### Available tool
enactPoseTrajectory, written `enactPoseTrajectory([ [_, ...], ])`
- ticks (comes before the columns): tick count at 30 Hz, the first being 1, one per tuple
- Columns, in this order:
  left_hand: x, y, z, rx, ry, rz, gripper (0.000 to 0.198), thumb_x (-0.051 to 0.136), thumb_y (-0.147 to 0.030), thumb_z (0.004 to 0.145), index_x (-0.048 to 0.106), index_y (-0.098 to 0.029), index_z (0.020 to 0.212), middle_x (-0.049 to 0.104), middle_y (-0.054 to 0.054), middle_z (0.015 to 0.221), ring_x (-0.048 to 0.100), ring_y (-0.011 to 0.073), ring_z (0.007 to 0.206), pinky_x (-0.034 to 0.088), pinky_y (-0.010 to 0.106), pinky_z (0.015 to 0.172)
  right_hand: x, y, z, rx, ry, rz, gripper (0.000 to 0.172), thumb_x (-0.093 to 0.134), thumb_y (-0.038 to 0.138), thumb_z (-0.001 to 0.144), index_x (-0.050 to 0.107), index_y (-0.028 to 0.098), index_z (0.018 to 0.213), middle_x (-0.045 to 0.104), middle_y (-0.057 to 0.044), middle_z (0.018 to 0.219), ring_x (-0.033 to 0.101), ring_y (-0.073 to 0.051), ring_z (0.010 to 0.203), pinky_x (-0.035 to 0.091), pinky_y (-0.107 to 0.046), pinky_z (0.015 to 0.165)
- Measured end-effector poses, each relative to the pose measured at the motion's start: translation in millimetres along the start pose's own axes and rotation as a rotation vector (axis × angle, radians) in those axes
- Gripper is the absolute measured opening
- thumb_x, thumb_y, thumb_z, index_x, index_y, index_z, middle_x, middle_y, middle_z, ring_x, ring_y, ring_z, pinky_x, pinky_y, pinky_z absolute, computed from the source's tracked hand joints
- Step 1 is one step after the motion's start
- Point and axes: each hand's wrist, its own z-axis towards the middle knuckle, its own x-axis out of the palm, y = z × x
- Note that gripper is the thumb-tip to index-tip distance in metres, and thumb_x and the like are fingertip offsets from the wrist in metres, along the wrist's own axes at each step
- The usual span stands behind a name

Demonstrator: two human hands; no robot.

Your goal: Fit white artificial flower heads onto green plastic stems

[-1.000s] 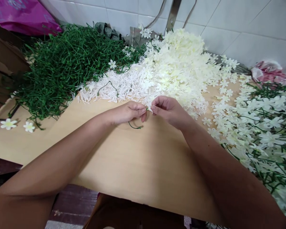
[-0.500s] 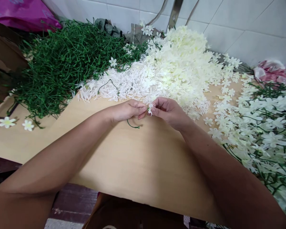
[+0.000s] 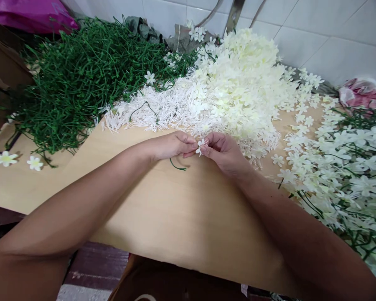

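My left hand [image 3: 183,145] is closed in a pinch on a green artificial stem [image 3: 177,167], whose free end curves down below the fingers. Against its fingertips, my right hand [image 3: 218,149] pinches a small white artificial flower [image 3: 200,147] between thumb and forefinger. The two hands meet over the tabletop [image 3: 163,209], and the join between stem and flower is hidden by the fingers. Just beyond them lies a heap of thin white flower pieces [image 3: 172,106], with a loose green stem [image 3: 144,106] on top.
A large pile of green stems [image 3: 90,79] lies at the back left, and white flower heads [image 3: 247,71] are heaped at the back centre. Stemmed white flowers [image 3: 341,175] spread along the right. Two loose flowers [image 3: 35,163] lie at left, near a cardboard box [image 3: 6,62].
Both hands stay together, and the view has shifted slightly. The white flower now sits closer to the left fingertips, its petals turned more toward me.
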Motion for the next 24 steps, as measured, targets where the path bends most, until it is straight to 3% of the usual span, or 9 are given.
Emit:
enactPoseTrajectory([
  [10,8.8,-2.3,0.7,0.015,-0.069,-0.084,0.031,0.058,-0.033,0.069,0.041,-0.016,0.050,0.038,-0.003,0.050,0.032,0.0061,0.050,0.023,0.023,0.051,2.2,-7.7,-3.1,-0.061,0.009,0.060,0.037,0.081,0.042,0.060,0.053,0.020,0.067,0.057,0.003,0.068,0.055,-0.010,0.065,0.047,-0.028,0.068],
  [24,7.7,0.0,1.9,-0.011,-0.068,-0.166,0.020,0.057,-0.021,0.065,0.043,-0.015,0.050,0.038,-0.005,0.050,0.032,0.0057,0.051,0.024,0.022,0.051,6.5,-4.3,3.2,0.029,-0.046,0.041,0.041,0.084,0.043,0.053,0.052,0.019,0.063,0.057,0.004,0.062,0.054,-0.009,0.057,0.046,-0.025,0.059],
])
